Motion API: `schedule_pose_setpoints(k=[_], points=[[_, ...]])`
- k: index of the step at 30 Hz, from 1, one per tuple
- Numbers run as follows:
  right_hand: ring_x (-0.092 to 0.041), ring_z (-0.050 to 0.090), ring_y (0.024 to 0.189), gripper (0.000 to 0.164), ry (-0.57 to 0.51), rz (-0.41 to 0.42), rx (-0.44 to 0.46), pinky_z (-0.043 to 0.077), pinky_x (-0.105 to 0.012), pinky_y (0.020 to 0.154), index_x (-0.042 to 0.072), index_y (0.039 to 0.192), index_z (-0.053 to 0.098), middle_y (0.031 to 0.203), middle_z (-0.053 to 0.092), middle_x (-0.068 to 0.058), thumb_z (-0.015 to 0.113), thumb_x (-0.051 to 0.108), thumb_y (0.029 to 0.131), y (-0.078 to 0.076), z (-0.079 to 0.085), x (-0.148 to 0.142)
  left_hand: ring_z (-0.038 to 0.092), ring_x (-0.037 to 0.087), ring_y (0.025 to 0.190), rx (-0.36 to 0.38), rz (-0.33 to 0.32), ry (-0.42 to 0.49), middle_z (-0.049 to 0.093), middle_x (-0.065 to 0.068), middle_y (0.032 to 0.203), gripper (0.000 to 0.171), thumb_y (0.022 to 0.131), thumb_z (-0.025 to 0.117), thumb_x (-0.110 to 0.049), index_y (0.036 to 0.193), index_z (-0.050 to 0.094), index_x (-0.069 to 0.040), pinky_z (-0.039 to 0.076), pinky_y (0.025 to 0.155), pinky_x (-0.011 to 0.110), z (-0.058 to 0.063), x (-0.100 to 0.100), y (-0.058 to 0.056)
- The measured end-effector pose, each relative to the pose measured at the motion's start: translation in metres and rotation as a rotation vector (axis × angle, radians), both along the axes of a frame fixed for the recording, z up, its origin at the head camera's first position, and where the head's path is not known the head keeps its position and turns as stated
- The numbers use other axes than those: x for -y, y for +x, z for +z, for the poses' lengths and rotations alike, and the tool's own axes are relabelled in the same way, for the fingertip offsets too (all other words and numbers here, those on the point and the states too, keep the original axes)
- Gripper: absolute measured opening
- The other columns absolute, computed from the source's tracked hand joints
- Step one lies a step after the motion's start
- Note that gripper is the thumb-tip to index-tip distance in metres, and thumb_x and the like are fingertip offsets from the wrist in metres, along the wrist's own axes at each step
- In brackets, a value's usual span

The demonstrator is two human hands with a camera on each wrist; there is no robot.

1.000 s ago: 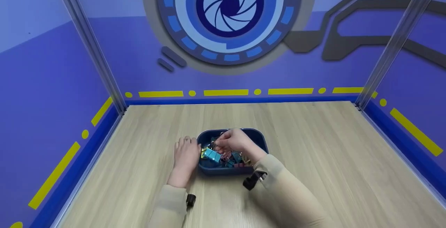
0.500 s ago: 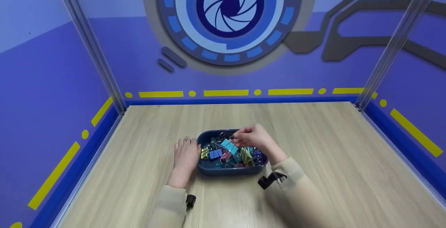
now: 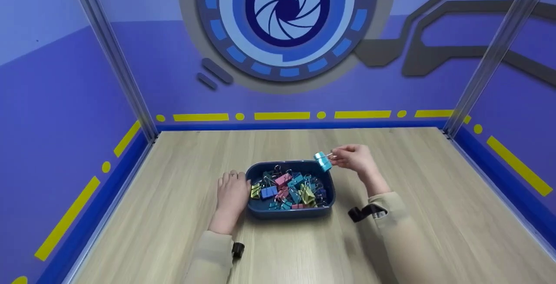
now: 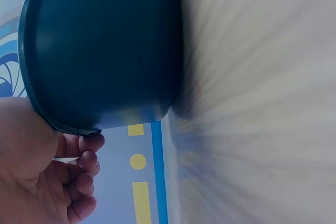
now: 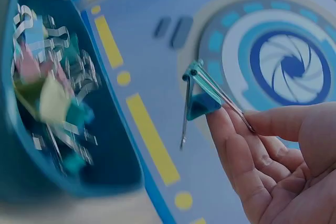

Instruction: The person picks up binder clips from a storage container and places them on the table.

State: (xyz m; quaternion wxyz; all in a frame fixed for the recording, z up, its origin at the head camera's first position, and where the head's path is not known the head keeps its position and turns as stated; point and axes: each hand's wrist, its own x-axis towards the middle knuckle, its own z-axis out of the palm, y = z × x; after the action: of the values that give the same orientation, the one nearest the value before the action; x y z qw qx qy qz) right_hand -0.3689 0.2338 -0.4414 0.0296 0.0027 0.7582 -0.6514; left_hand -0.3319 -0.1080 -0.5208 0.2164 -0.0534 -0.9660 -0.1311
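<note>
My right hand (image 3: 358, 161) pinches a turquoise binder clip (image 3: 322, 161) by one wire handle, just above the bin's back right corner. The right wrist view shows that clip (image 5: 203, 103) with its other handle hanging free. A dark blue plastic bin (image 3: 289, 215) stands on the table with several binder clips (image 3: 283, 179) heaped inside, in pink, teal, yellow and blue. At the bin's left end, my left hand (image 3: 231, 195) holds the rim. From the left wrist view, its curled fingers (image 4: 88, 161) lie by the rim, one touching it.
Wood-grain table top (image 3: 182, 158) surrounds the bin. Blue-violet panels with a yellow dashed line enclose the back and both sides, joined by metal posts (image 3: 117, 58). Black wrist cameras (image 3: 367, 211) sit at both cuffs.
My right hand has lifted the turquoise binder clip out of the heap and carried it right, over the bin's back right rim. The left hand has stayed at the bin's left end.
</note>
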Motion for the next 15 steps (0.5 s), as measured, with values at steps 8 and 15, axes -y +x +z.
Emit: schedule_pose_setpoints(k=[8, 15], points=[[-0.003, 0.073, 0.072, 0.042, -0.018, -0.136, 0.06, 0.059, -0.02, 0.076, -0.017, 0.131, 0.055, 0.085, 0.077, 0.0, 0.059, 0.012, 0.102, -0.016, -0.019, -0.037, 0.057, 0.039, 0.098, 0.001, -0.007, 0.01, 0.066, 0.021, 0.101, 0.026, 0.097, 0.063, -0.023, 0.102, 0.068, 0.002, 0.042, 0.084, 0.048, 0.001, 0.0, 0.001], [-0.005, 0.074, 0.07, 0.038, -0.068, -0.222, 0.081, 0.06, -0.021, 0.073, -0.02, 0.13, 0.055, 0.08, 0.076, -0.002, 0.057, 0.005, 0.101, -0.024, -0.04, -0.049, 0.057, 0.039, 0.098, 0.005, -0.006, 0.011, 0.066, 0.02, 0.101, 0.026, 0.097, 0.064, -0.023, 0.102, 0.067, 0.002, 0.042, 0.085, 0.048, 0.001, 0.001, 0.0]])
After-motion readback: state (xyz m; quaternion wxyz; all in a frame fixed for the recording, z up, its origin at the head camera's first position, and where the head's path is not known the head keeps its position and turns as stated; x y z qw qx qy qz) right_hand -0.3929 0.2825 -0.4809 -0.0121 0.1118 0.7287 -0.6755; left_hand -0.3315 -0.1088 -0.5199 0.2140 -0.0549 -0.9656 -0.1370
